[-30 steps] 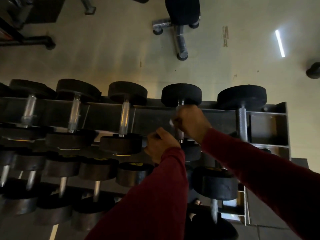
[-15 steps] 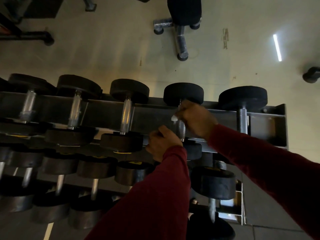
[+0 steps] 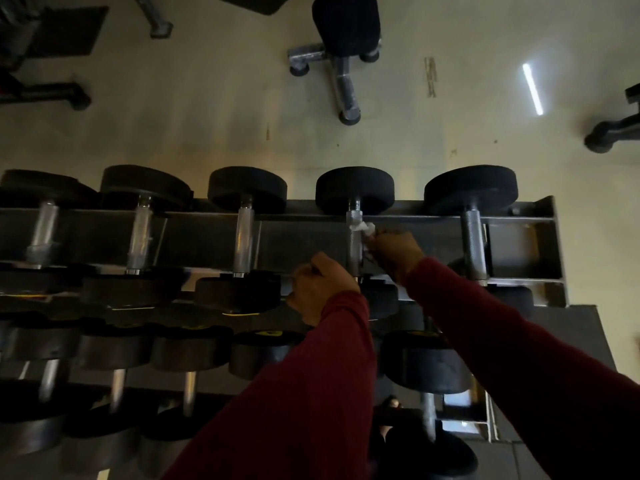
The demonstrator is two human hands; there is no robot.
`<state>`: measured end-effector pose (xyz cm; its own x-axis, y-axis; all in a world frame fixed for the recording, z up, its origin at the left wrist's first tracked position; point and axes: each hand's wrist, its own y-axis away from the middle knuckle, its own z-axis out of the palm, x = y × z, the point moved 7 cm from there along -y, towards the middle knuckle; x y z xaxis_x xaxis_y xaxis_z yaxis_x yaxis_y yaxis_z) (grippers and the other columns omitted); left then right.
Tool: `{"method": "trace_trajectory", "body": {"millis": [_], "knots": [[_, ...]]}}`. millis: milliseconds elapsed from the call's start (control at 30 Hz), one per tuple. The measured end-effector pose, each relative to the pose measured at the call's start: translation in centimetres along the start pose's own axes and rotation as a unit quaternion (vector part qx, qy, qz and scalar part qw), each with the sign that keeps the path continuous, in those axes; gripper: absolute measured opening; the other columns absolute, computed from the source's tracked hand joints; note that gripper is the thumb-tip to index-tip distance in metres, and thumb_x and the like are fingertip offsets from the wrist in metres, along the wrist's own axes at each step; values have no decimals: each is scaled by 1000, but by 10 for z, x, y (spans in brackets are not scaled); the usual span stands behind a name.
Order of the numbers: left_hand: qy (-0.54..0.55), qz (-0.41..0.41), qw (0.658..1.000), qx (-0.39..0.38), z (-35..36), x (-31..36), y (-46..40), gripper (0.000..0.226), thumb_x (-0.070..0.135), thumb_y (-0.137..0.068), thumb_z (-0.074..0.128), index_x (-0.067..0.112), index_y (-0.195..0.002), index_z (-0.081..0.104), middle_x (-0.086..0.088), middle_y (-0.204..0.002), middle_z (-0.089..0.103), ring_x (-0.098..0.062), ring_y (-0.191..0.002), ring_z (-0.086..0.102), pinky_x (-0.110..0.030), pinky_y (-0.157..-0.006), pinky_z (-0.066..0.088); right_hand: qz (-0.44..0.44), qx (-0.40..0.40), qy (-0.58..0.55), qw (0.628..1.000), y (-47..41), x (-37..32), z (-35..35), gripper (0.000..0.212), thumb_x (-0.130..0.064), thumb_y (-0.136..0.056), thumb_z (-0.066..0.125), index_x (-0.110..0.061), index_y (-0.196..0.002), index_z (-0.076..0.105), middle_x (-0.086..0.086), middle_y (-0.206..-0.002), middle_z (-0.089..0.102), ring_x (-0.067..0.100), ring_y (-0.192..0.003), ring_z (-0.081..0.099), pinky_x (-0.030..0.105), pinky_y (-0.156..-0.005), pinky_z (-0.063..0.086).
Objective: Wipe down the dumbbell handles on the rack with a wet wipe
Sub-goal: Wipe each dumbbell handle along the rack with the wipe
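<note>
Wipe (image 3: 363,228) in right hand (image 3: 394,251) fingers, against handle (image 3: 354,237)

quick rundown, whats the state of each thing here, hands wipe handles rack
right hand: holds wet wipe against handle
wet wipe: crumpled, on fourth handle
fourth handle: being wiped
left hand: curled beside the handle, contents hidden
rack: top row full, five dumbbells

A pale, beige floor (image 3: 214,109) fills the upper half of the view, dimly lit and scuffed, with a dark streak (image 3: 430,76) near the middle right; a bright strip of reflected light (image 3: 532,89) lies on it toward the right; a padded bench on a metal base (image 3: 343,46) stands at top centre; dark machine feet (image 3: 45,93) sit at the left edge, another (image 3: 613,133) at the right; a dark mat (image 3: 65,31) lies top left.
</note>
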<state>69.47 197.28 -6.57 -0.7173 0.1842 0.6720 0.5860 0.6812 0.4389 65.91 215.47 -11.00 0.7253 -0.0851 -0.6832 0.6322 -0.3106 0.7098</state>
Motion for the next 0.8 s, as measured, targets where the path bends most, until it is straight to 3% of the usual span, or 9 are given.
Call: {"method": "trace_trajectory", "body": {"millis": [100,167,233,333,433,533,667,733,800], "knots": [[-10,14,1000,-8,3,-2,-2,37,47,-91,41,19,-97,64,-6,-107,62,-26,-112,46,-33,-79,27,4,-2,117,993,15,14,-8,19,-24,-90,67,-6,-87,73,11,-90,75,23,-84,71,38,-85,57],[-16,23,1000,-13,2,-1,-3,41,48,-90,38,18,-99,64,-7,-106,62,-27,-112,45,-34,-79,27,22,-31,25,999,29,15,-15,8,-4,-88,63,0,-90,70,19,-96,72,23,-78,69,36,-77,59],[-31,35,999,-14,0,2,-2,44,47,-89,37,16,-101,65,-8,-105,62,-29,-112,46,-35,-78,26,37,-89,-108,989,46,6,-21,19,7,-92,53,-3,-99,67,17,-96,69,17,-68,69,26,-59,56],[-33,58,998,-24,1,5,-1,53,54,-83,29,18,-99,65,-7,-102,64,-30,-108,50,-38,-83,36,42,-113,-214,969,67,3,-44,30,5,-97,47,-11,-112,68,10,-101,75,17,-83,72,24,-68,57],[-45,96,993,-44,2,9,3,65,60,-74,18,21,-97,64,-8,-100,67,-31,-100,58,-47,-89,45,63,-107,-292,948,86,15,-72,29,3,-97,49,-8,-113,70,18,-116,71,24,-97,70,24,-71,60],[-124,225,965,-56,3,21,27,45,48,-83,30,21,-96,64,-7,-101,67,-29,-104,54,-45,-92,40,50,-86,-322,941,106,12,-99,23,3,-97,50,-3,-109,69,23,-113,71,25,-93,71,24,-68,61],[-118,364,923,-38,7,22,90,25,37,-82,44,26,-89,65,2,-88,65,-24,-101,49,-44,-93,31,-12,-103,-320,942,110,9,-147,25,-2,-93,57,5,-117,64,22,-118,69,24,-99,71,22,-73,59],[-81,419,903,-46,16,24,126,19,32,-83,49,25,-88,65,3,-86,64,-22,-98,50,-39,-90,34,-53,-119,-244,961,105,10,-168,31,-3,-91,63,8,-120,63,19,-118,70,26,-108,69,23,-79,57],[-33,419,903,-90,35,21,155,14,24,-85,55,18,-89,66,-1,-88,65,-22,-97,53,-27,-86,35,-102,-74,-114,985,97,11,-192,21,-5,-89,68,4,-108,70,12,-101,76,25,-99,72,23,-76,57]]}}
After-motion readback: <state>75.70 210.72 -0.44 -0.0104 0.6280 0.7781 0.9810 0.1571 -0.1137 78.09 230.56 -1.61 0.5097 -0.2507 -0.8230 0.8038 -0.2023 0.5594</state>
